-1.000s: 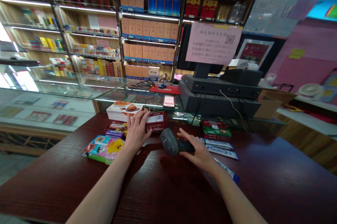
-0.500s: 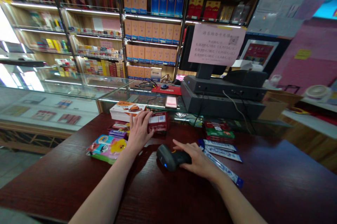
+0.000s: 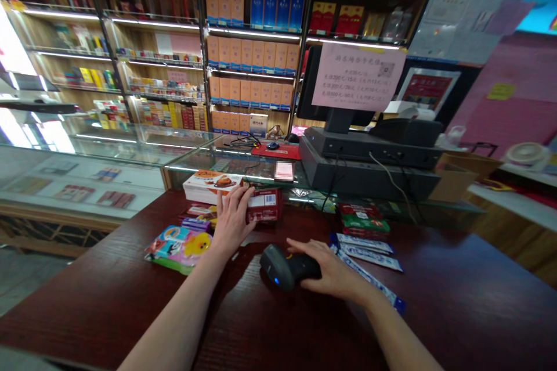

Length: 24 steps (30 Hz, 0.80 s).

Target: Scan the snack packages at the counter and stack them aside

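**Shop counter: my right hand (image 3: 335, 275) over a barcode scanner (image 3: 282, 266), my left hand (image 3: 230, 220) at a red box (image 3: 263, 207)**

Right hand: the fingers lie close together, curled over the scanner's black grip; the scanner's head sticks out past my fingertips, with a small blue light glowing on it; the scanner sits low on the dark red wooden counter (image 3: 104, 307), just under my palm. Left hand: the fingers stand spread apart, with the thumb side touching the red box's left end; whether they clamp it, I cannot tell. Just beyond my left fingertips: a stack of orange-and-white cartons (image 3: 211, 187); just left of those fingers: a colourful cartoon packet (image 3: 178, 249). Right of my right fingertips: blue-and-white sachets (image 3: 368, 255), fanned on the counter; beyond them: red-and-green packets (image 3: 364, 219). Beyond both hands: a glass display case (image 3: 230, 159), with a small pink card (image 3: 284, 171) on top; farther on, past my right fingers: a black cash register (image 3: 368, 168), under a pink paper notice (image 3: 359, 72); behind it all: shelves of orange cartons (image 3: 248, 54).
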### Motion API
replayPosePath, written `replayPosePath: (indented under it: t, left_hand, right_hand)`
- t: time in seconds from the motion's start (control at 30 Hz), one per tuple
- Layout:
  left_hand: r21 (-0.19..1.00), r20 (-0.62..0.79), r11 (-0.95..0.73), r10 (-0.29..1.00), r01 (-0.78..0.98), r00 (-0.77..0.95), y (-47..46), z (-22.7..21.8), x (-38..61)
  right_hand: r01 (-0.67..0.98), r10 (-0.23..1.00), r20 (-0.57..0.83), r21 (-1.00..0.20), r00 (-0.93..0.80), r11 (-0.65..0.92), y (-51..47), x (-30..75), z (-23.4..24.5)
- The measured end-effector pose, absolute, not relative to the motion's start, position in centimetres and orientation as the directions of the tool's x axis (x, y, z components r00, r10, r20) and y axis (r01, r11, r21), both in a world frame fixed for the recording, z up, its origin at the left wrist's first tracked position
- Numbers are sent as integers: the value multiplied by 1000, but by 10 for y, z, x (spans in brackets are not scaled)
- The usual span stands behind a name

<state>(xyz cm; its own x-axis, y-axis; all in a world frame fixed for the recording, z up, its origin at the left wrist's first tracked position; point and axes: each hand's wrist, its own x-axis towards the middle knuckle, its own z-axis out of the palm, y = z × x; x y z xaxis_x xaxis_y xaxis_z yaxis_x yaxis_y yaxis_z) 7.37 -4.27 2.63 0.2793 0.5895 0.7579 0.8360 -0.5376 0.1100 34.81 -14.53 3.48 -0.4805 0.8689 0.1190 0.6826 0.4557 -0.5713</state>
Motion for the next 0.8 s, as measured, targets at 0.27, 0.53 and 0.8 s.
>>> replayPosePath:
  t: [0.27,0.53,0.8]
  left_hand:
    - [108,752,-571,583,814,309,-45,28,77]
    - [105,749,-597,574,796,331,-47,28,79]
    - [101,742,-623,566,776,358,-49,26,83]
  right_hand:
    - [452,947,274,-832,-168,320,-127,352,21]
    - [366,947,320,-880,-14,303,-106,345,21]
    - [216,944,305,-937,129,273,-77,333,31]
